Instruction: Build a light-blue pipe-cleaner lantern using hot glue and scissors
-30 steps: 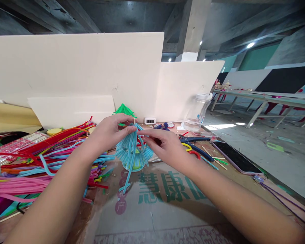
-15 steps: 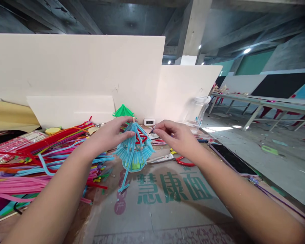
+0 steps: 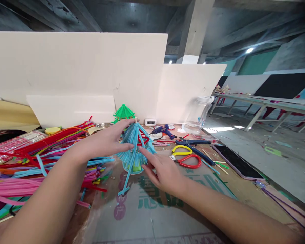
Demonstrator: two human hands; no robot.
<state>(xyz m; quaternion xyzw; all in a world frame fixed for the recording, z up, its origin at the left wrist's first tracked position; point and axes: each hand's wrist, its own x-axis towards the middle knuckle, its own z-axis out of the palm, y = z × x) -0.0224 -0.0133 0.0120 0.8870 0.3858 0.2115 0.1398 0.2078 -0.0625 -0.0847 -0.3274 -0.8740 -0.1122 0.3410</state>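
Note:
A small pagoda-shaped model of light-blue pipe cleaners (image 3: 135, 145) with red strands inside stands on a printed cardboard sheet (image 3: 152, 210). My left hand (image 3: 104, 140) rests against the model's left side, thumb and fingers around its roof. My right hand (image 3: 164, 173) lies low at the model's right base, fingers spread and fingertips touching the blue fringe; nothing is in it. One blue strand hangs loose from the model toward me.
A heap of coloured pipe cleaners (image 3: 40, 156) fills the left. Red and yellow scissors (image 3: 185, 156), a blue glue gun (image 3: 164, 130), pliers, a phone (image 3: 237, 162), a clear jar (image 3: 197, 113) and a green paper model (image 3: 123, 112) lie right and behind. White boards (image 3: 91, 71) stand at the back.
My right hand dropped from pinching near the model's top to its lower right edge, and its fingers opened. The left hand stayed on the model. The scissors and glue gun are now uncovered.

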